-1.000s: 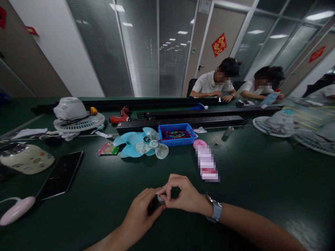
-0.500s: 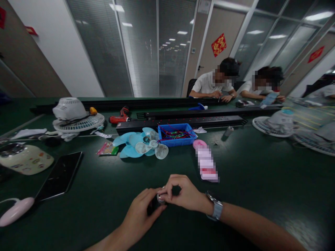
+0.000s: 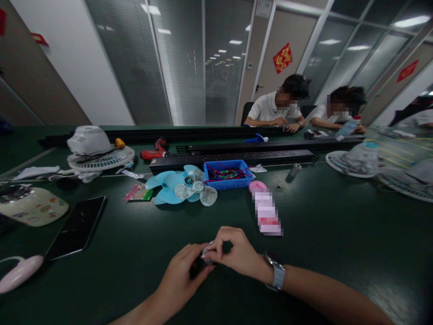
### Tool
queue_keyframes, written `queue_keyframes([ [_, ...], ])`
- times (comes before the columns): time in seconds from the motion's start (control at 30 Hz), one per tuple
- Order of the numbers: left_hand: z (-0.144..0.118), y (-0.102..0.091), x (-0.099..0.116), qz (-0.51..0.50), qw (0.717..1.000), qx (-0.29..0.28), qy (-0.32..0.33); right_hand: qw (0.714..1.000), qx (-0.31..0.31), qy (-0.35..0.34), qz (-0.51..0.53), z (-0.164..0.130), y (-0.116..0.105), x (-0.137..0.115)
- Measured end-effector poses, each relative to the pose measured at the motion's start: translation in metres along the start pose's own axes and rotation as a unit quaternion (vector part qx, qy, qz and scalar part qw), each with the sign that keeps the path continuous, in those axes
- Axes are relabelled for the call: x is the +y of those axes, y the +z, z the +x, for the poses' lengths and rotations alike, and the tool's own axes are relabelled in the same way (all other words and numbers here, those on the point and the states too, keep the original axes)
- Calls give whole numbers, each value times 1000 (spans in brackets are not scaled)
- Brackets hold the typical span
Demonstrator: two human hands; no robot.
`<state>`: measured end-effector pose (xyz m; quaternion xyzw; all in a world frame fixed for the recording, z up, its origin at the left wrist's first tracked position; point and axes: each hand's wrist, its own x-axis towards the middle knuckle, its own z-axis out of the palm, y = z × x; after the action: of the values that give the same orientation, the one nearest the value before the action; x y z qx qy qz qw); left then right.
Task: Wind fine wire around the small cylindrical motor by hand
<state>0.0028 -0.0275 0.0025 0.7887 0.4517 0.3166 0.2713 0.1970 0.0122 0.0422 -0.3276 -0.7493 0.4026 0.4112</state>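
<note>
Low in the middle, my left hand point(image 3: 184, 268) curls its thumb and fingers around a small silvery round metal part point(image 3: 207, 257). Most of that part is covered by fingers, so its exact kind is unclear. From the right, my right hand point(image 3: 237, 250) pinches at the part's top, thumb and index finger forming a ring. A watch point(image 3: 278, 273) sits on the right wrist. Beyond the hands lie blue fan blades point(image 3: 169, 187) with smaller clear blades point(image 3: 208, 195), and a blue bin point(image 3: 230, 183) of red and green wires. A small grey cylinder point(image 3: 295, 169) stands farther right.
At left are a black tablet point(image 3: 79, 225), a pink rounded object point(image 3: 22, 273) and a cream housing point(image 3: 37, 207). A red drill point(image 3: 155, 153), black rails point(image 3: 243, 158) and fan parts point(image 3: 91, 146) line the back. A pink item point(image 3: 267, 212) lies right. Two people point(image 3: 274, 108) sit opposite.
The fingertips of my right hand have shifted slightly over the top of the metal part, covering more of it. My left hand keeps its hold, and the table items stay put.
</note>
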Motion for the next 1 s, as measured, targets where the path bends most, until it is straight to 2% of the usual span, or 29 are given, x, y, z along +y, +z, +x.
queue_keyframes([
  [0.37, -1, 1, -3, 11, 1000, 5, 13, 999, 31, -39, -17, -3, 9, 8],
  [0.7, 0, 1, -1, -4, 1000, 3, 4, 997, -2, -72, -19, -1, 4, 9],
  [1.0, 1, 1, 0, -9, 1000, 8, 3, 991, -68, -110, -27, 5, -5, 9],
])
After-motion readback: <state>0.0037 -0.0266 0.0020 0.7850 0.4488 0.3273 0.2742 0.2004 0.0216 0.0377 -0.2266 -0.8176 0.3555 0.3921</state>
